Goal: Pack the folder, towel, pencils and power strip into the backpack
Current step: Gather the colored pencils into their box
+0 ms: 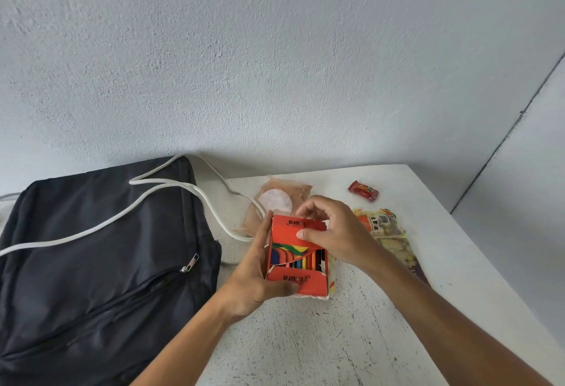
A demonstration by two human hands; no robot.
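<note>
At far left on the surface lies the backpack, its zip seemingly shut, a white cord draped across it; that cord could snag anything carried over. Centre, the left hand curls round the pencil box, thumb on its lower flap. Rightward, the right hand pinches the top flap. With the flap untucked, tilting may spill pencils onto the snack packet.

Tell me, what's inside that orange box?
Coloured pencils show in a row through the opening of the orange box. Its flaps and the hands, left and right, cover their ends, so their number stays hidden.
</note>
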